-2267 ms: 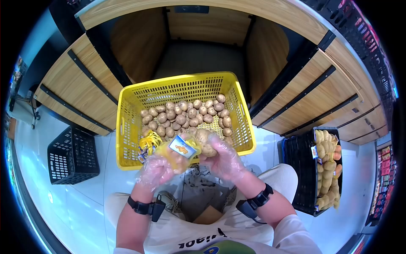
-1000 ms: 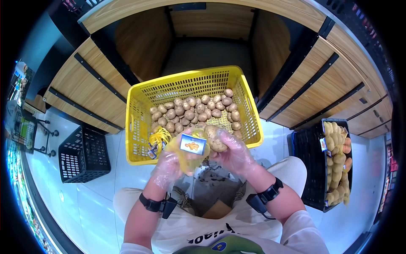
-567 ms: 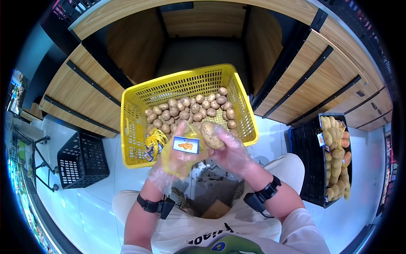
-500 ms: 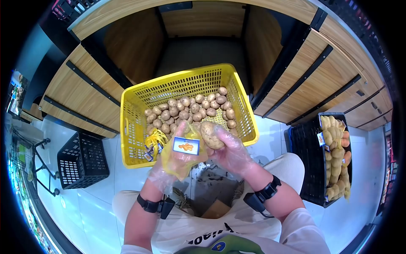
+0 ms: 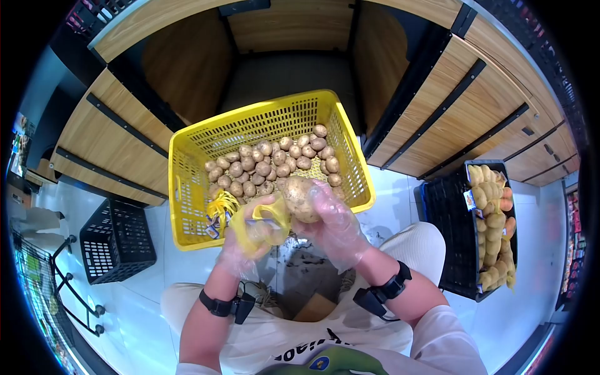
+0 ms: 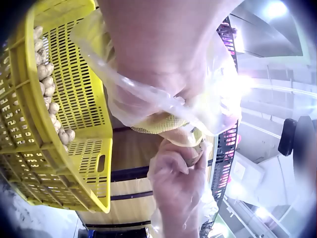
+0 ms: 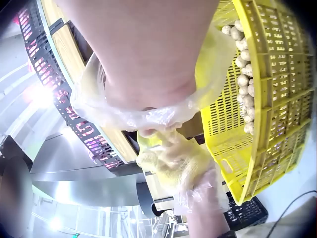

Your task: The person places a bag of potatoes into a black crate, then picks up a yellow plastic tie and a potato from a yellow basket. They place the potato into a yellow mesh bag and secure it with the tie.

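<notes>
In the head view, the gloved right hand (image 5: 336, 224) grips large pale potatoes (image 5: 301, 199) over the near side of a yellow crate (image 5: 272, 105). Beside it, the gloved left hand (image 5: 245, 245) holds a yellow net bag (image 5: 255, 229), bunched around its fingers, against the potatoes; the bag's label is mostly turned away. Many loose potatoes (image 5: 262, 169) lie in the crate, with a bundle of yellow net bags (image 5: 221, 206) in its near left corner. The right wrist view shows the netting (image 7: 173, 166) spread over the left hand's fingers.
A black crate (image 5: 117, 242) stands on the floor at the left. At the right, another black crate (image 5: 445, 234) holds netted potatoes (image 5: 494, 222). Wooden cabinets (image 5: 456, 119) flank the yellow crate's far side, and a wheeled cart (image 5: 69, 287) is at far left.
The potatoes in the right hand have been raised nearer the camera. The net bag's label has turned from facing up to mostly hidden, and the netting is more bunched around the left hand.
</notes>
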### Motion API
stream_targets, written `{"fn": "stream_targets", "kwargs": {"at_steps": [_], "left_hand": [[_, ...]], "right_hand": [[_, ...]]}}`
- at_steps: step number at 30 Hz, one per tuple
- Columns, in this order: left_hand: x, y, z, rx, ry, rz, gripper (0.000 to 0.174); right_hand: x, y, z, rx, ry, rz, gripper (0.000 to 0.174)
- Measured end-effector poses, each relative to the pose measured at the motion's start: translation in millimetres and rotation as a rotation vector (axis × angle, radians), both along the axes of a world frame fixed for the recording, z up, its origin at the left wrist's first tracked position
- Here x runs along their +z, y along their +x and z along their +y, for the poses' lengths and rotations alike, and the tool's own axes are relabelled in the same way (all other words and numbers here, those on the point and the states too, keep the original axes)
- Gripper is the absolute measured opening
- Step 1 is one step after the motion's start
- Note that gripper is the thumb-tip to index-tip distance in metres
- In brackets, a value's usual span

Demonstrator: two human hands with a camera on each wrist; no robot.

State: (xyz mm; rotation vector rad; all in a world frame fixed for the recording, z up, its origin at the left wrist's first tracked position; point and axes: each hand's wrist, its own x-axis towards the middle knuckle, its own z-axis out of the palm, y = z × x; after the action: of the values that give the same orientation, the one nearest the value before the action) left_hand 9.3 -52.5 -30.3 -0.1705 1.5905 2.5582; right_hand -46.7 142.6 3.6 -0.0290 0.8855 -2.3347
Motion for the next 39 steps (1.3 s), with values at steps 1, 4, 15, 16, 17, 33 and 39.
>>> {"fn": "stream_targets", "kwargs": {"at_steps": [1, 4, 15, 16, 17, 33, 39], "left_hand": [[0.6, -0.3, 1.7, -0.029, -0.061, 0.083, 0.055], [-11.3, -11.4, 8.3, 0.013, -0.226, 0.089, 0.060], [-1.2, -9.9, 21.8, 0.019, -0.179, 0.055, 0.064], [-0.2, -8.9, 25.0, 0.094, -0.119, 0.090, 0.061], [2.1, -9.7, 26.3, 0.099, -0.117, 0.089, 0.061], [-8.8, -14.3, 18.4, 0.203, -0.255, 0.131, 0.056], [-20.2, -15.6, 13.7, 0.140, -0.131, 0.080, 0.045]], "right_hand": [[4.5, 1.3, -1.9, -0.002, 0.001, -0.001, 0.046], [7.9, 2.9, -4.9, -0.030, 0.120, -0.039, 0.050], [-5.0, 4.8, -5.5, 0.068, 0.494, 0.298, 0.050], [-13.9, 3.1, -5.8, 0.072, 0.496, 0.298, 0.050], [-30.3, -0.4, -6.6, -0.001, 0.661, 0.586, 0.052], [-29.6, 6.1, -9.5, 0.001, 0.577, 0.701, 0.030], [-23.0, -1.4, -10.9, 0.120, 0.736, 0.669, 0.025]]}}
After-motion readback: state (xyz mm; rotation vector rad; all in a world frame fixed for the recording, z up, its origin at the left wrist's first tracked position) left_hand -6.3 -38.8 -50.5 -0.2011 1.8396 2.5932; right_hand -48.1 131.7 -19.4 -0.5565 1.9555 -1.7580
